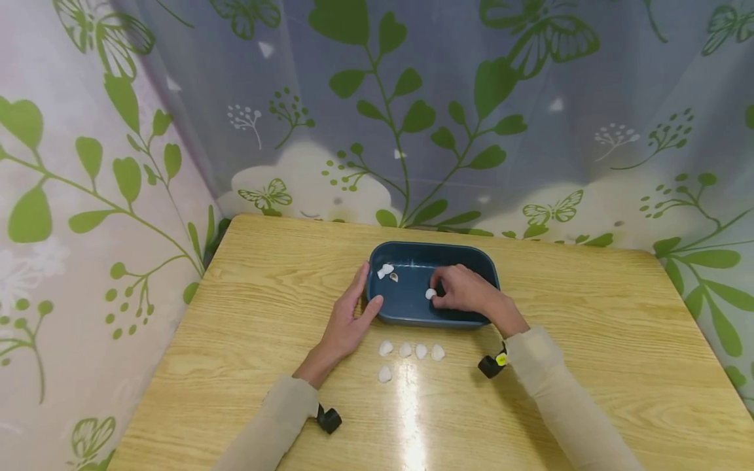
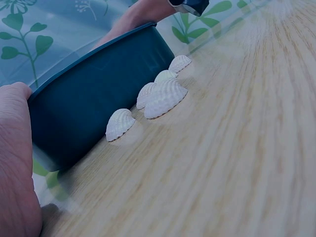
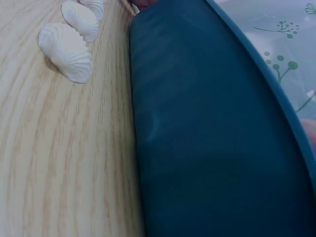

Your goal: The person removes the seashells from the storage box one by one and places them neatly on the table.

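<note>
A dark blue rectangular basin [image 1: 406,313] stands on the table. Inside it, my right hand [image 1: 468,291] pinches a small white seashell [image 1: 430,294] between thumb and fingertips. My left hand [image 1: 349,320] rests against the basin's left end, fingers straight along the wall and thumb at the near corner. White shells [image 1: 385,269] and a small brownish shell [image 1: 393,277] lie in the basin's left part. On the table before the basin, several ribbed white seashells [image 2: 165,98] form a row, with one seashell [image 1: 385,374] nearer me. The right wrist view shows mostly the basin's outer wall [image 3: 212,123].
The wood-grain table [image 1: 235,366] carries all of this. A curtain [image 1: 412,131] with green leaves and butterflies hangs behind the table, and a similar patterned cloth [image 1: 88,261] hangs at the left. Dark cameras [image 1: 328,420] sit on both wrists.
</note>
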{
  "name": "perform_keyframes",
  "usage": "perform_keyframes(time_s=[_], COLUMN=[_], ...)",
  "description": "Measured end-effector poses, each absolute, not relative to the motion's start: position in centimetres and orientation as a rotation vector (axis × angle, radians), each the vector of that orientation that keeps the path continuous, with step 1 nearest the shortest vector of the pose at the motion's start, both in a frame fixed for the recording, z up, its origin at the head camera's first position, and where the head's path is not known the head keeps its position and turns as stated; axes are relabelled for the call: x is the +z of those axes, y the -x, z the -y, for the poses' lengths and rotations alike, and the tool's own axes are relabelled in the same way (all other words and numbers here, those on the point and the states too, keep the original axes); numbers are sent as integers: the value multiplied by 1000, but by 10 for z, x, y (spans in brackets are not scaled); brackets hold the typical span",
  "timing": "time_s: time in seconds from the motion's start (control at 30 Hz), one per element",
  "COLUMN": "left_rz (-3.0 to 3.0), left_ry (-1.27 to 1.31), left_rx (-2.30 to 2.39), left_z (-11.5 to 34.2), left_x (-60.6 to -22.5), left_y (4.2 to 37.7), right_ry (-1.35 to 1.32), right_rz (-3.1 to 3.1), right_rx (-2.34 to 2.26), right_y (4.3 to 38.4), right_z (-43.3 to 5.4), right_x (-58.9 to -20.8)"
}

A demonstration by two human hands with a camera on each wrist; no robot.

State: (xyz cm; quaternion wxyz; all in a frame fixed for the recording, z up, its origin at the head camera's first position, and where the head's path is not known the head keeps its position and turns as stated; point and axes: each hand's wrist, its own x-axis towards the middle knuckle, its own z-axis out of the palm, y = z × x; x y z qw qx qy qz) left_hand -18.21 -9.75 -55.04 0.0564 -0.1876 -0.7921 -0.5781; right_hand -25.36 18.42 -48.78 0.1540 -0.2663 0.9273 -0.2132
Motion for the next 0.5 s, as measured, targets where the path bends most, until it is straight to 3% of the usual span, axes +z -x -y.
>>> perform_keyframes(time_s=[0.5], left_rz=[2426], left_ry=[550], left_rx=[-1780], left_z=[96], left_x=[-533], left_y=[177], right_ry=[849], right_rz=[-2696], right_rx=[-757], right_y=[228], right_z=[-183], right_x=[-462])
